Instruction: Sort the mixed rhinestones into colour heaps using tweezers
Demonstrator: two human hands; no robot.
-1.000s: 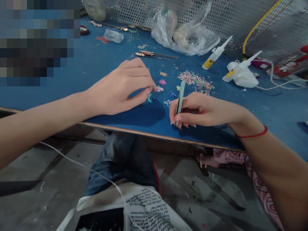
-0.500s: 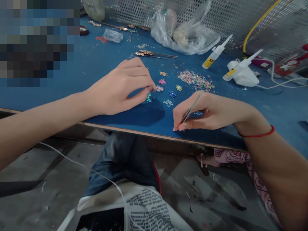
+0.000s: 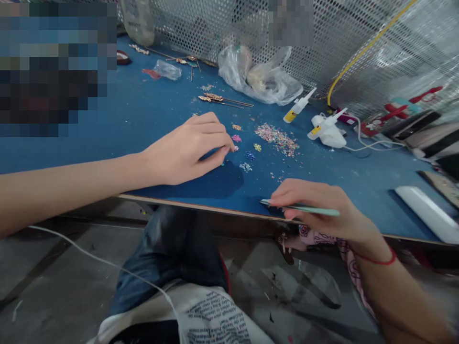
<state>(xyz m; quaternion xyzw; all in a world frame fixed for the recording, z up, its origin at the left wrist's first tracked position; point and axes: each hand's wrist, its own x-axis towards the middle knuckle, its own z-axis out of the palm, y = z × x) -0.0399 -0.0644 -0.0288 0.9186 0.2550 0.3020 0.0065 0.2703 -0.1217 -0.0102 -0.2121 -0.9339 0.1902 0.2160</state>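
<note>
My right hand (image 3: 315, 203) grips pale green tweezers (image 3: 319, 209), their tips pointing left just above the table's front edge. My left hand (image 3: 190, 150) rests over the blue tabletop (image 3: 118, 114), thumb and forefinger brought together beside a small light-pink pile. Whatever may sit between those fingertips is too small to make out. Around them lie little heaps of flat chips: pink chips (image 3: 236, 138), orange chips (image 3: 236, 127), dark blue chips (image 3: 250, 155), yellow chips (image 3: 257, 147) and pale chips (image 3: 245, 166). A larger mixed-colour pile (image 3: 278, 138) spreads farther back.
Gold hairpins (image 3: 215, 97) lie behind my left hand. Along the mesh panel (image 3: 193, 24) are a clear plastic bag (image 3: 258, 79), a glue bottle (image 3: 299, 106) and a white device (image 3: 332, 134) with another glue bottle on it. A white case (image 3: 426, 212) sits at right.
My right hand has moved down and right, and the tweezers have swung from upright to nearly level. My left hand keeps its place by the piles. The view has shifted to the right.
</note>
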